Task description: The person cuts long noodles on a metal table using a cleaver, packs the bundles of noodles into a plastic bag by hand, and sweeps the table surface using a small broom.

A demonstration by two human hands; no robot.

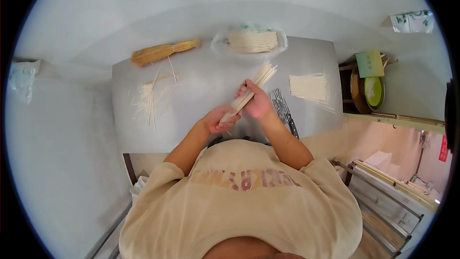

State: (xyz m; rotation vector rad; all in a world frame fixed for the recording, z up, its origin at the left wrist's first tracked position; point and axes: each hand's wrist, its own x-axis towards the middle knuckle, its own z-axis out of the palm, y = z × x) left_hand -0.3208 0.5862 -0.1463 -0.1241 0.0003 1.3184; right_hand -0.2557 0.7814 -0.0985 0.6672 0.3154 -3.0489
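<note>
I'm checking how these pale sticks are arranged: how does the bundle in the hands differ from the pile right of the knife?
The bundle is gripped by the left hand and right hand; the pile lies untouched on the table. The bundle is gathered narrow; the pile is spread broad. Both are pale and finely stranded.

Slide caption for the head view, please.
Left hand and right hand hold a bundle of pale strands over the table, a knife nearby.

Shows cream on the stick bundle point(244, 99); right of it, streaky black-and-silver on a knife point(281, 109); left of it, golden tan on a broom point(162, 53).
</note>
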